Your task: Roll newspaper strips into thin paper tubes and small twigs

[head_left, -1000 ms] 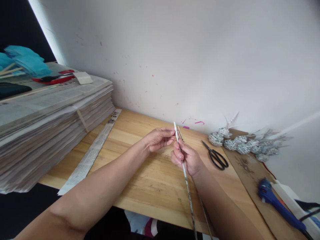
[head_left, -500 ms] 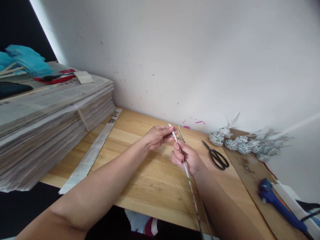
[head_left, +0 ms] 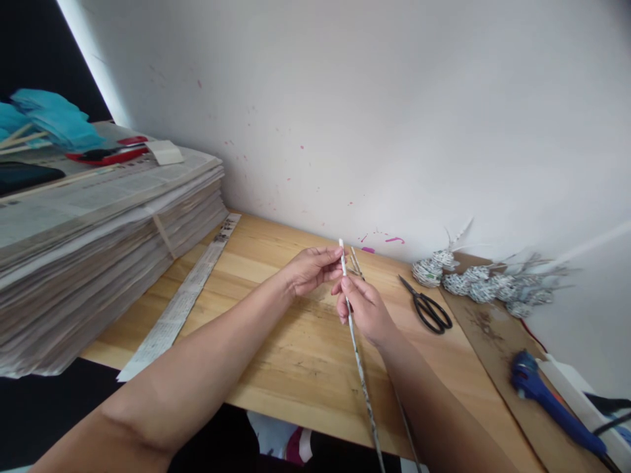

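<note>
The pale wall (head_left: 404, 131) fills the far side, and below it spreads the wooden table (head_left: 296, 368). A thick stack of newspapers (head_left: 108, 256) takes up the left, while a sheet of cardboard (head_left: 493, 358) covers the table's right part. A long paper strip (head_left: 182, 299) lies just right of the stack. At the far right sit bunched woven paper shapes (head_left: 478, 284), with a blue glue gun (head_left: 545, 397) nearer and black scissors (head_left: 428, 312) left of the cardboard. Over the middle of the table, the left hand (head_left: 313, 272) pinches the white far end of a slim paper stick (head_left: 363, 387) between thumb and fingers; the right hand (head_left: 367, 305) grips the same stick just below. From there it slants nearer and slightly right, past the table's near edge and out of view. A second thin stick (head_left: 355, 261) shows beyond the right hand; whether that hand holds it too, I cannot tell. The stick looks light and probably hollow, so too hard a pinch could flatten or crease its tip, and uneven twisting between the two hands could loosen the rolled paper. Its long near end seems unsupported, so a knock there could bend it.
</note>
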Tool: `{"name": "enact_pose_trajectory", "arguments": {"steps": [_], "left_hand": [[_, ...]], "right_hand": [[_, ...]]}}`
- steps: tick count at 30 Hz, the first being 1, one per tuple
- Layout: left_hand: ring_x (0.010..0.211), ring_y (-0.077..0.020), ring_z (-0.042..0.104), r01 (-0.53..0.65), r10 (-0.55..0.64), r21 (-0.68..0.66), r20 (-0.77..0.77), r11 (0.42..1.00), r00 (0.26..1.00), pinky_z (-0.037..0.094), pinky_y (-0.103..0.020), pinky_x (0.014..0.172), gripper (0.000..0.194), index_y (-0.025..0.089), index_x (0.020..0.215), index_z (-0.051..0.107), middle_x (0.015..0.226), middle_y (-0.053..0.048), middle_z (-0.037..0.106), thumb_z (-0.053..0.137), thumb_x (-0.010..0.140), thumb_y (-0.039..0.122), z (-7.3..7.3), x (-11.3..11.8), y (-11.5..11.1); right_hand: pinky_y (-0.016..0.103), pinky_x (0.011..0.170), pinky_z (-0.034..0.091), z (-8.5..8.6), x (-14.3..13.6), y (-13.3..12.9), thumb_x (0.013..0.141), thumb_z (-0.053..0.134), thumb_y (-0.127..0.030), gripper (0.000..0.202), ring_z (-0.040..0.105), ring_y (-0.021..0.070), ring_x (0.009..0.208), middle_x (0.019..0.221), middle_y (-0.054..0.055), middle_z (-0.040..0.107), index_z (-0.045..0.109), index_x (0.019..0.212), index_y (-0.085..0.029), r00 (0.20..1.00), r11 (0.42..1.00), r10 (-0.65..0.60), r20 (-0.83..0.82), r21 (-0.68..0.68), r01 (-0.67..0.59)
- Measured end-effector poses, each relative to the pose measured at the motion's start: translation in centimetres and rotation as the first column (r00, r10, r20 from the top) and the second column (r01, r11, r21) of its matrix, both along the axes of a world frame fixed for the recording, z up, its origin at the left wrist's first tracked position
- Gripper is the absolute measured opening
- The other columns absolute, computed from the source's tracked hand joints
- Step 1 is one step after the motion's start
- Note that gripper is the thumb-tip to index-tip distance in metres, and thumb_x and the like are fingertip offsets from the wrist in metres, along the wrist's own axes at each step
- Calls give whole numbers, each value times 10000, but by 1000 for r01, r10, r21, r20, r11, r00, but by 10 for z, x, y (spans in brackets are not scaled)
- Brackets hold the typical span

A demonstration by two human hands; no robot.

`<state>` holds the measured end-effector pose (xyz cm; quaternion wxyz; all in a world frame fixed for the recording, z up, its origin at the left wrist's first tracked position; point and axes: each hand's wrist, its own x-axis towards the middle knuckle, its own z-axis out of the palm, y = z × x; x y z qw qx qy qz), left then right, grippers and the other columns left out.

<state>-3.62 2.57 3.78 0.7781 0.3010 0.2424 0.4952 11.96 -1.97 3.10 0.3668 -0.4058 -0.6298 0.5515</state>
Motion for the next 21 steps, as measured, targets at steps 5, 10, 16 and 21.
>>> {"name": "enact_pose_trajectory", "arguments": {"steps": [5,10,16,21], "left_hand": [[584,-61,606,-1,1,4,-20,1000,1000,528,-141,578,127,64,853,690,664,-24,626,708,773,160,-1,0,0],[559,-58,593,-24,24,-15,-32,1000,999,513,-131,547,110,59,813,684,640,-22,617,712,767,155,1,1,-1],[531,-57,586,-52,51,-40,-41,998,998,504,-126,513,74,60,794,687,628,-27,619,692,781,133,1,3,-1],[549,-70,608,-85,82,-30,-94,996,992,534,-153,540,103,62,818,705,682,-55,660,701,777,157,0,4,0]], "right_hand": [[206,401,360,1,1,0,924,433,-511,369,438,91,366,448,-53,497,536,798,-179,999,999,30,29,16,-30],[201,385,356,0,0,-1,912,442,-527,385,432,89,353,436,-55,493,539,786,-176,1000,1000,17,21,2,-17],[198,379,352,0,0,0,903,452,-535,390,424,88,343,424,-57,488,540,777,-177,1000,1000,-4,28,6,4],[189,364,343,-1,-1,1,901,450,-543,399,417,83,331,412,-61,475,553,775,-179,993,996,-84,78,29,82]]}}
